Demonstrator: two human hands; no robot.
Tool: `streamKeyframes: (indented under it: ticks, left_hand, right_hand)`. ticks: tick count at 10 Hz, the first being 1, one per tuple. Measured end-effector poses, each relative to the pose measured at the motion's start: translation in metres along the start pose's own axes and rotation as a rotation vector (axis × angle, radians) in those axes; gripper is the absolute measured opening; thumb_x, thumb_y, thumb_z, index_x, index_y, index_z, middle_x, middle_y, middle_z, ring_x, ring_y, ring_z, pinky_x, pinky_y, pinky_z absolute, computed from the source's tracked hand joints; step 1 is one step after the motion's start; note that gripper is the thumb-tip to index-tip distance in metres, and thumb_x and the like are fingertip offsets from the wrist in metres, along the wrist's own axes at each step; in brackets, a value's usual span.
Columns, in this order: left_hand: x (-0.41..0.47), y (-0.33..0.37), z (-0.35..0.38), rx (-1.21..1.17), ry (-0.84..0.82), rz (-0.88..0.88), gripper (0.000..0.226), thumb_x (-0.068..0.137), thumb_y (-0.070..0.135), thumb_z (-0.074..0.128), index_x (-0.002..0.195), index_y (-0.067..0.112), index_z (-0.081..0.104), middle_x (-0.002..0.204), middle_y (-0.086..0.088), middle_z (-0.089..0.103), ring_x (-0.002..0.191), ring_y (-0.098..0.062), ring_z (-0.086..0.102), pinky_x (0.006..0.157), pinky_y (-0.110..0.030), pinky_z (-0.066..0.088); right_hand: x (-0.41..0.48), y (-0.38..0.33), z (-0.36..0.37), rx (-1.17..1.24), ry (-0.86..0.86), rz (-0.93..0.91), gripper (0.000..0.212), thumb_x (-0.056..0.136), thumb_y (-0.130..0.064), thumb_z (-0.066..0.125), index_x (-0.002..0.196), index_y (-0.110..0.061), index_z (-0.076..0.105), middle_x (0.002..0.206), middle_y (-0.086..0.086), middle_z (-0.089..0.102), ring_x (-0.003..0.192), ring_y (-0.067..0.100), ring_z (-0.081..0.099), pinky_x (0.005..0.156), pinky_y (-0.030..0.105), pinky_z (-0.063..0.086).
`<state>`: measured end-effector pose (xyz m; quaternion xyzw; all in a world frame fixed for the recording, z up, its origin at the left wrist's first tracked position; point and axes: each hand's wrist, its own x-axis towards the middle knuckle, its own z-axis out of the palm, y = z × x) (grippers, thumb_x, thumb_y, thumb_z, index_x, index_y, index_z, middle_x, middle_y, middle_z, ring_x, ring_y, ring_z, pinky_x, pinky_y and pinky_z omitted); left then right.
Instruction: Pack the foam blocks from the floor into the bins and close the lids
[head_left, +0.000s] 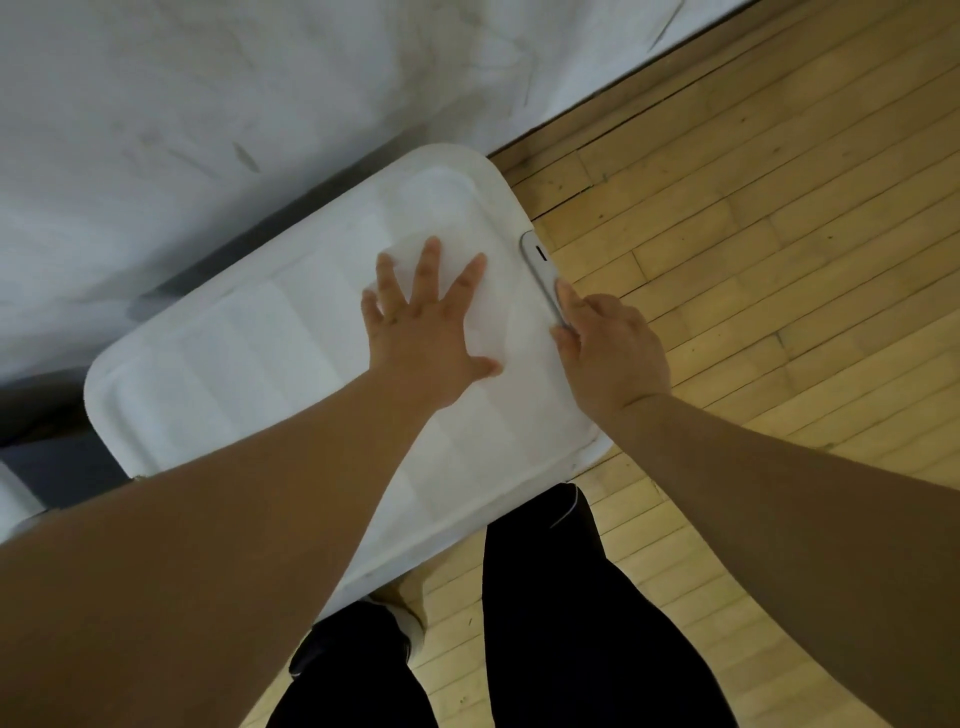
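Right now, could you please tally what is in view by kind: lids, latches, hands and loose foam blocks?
Lids: 1, the white lid
Latches: 1, the grey latch
Hands: 2, the left hand flat on the lid and the right hand at the latch
Foam blocks: 0 in view
Total: 4

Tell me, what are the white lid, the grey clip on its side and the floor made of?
The white lid looks like plastic, matte and slightly see-through, with moulded rounded corners. The grey clip is probably smooth plastic too, with a slight sheen; metal is possible. The floor is wood: narrow yellowish strips with grain and seams.
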<state>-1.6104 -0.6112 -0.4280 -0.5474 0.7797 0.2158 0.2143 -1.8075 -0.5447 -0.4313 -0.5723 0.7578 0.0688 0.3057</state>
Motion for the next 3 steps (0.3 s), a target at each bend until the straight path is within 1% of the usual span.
streamKeyframes:
  ticks: [1,2,3]
  left_hand:
    - [-0.013,-0.013,-0.002,-0.053,-0.024,-0.016,0.107,0.084,0.075,0.06,0.158,0.04,-0.008,0.168,-0.003,-0.013,0.154,-0.041,-0.01,0.124,-0.058,0.013]
    - [-0.04,-0.032,-0.015,-0.118,-0.06,-0.098,0.101,0.088,0.072,0.057,0.159,0.039,-0.007,0.169,-0.005,-0.009,0.155,-0.038,-0.007,0.125,-0.056,0.012]
    - [-0.074,-0.059,-0.032,-0.154,-0.044,-0.157,0.098,0.09,0.069,0.056,0.16,0.037,-0.006,0.17,-0.006,-0.006,0.156,-0.037,-0.005,0.125,-0.054,0.011]
  right_hand:
    - [-0.007,-0.01,-0.012,-0.088,-0.095,0.046,0.064,0.104,-0.046,0.043,0.16,-0.036,0.013,0.16,0.008,0.029,0.143,0.033,0.032,0.113,0.048,0.036]
    - [-0.018,-0.035,-0.031,-0.093,-0.102,0.049,0.079,0.097,-0.058,0.05,0.16,-0.033,0.011,0.167,0.008,0.013,0.151,0.035,0.02,0.118,0.051,0.027]
    - [-0.029,-0.07,-0.047,-0.073,-0.103,0.016,0.087,0.092,-0.063,0.054,0.16,-0.033,0.01,0.169,0.007,0.008,0.153,0.033,0.014,0.121,0.053,0.025]
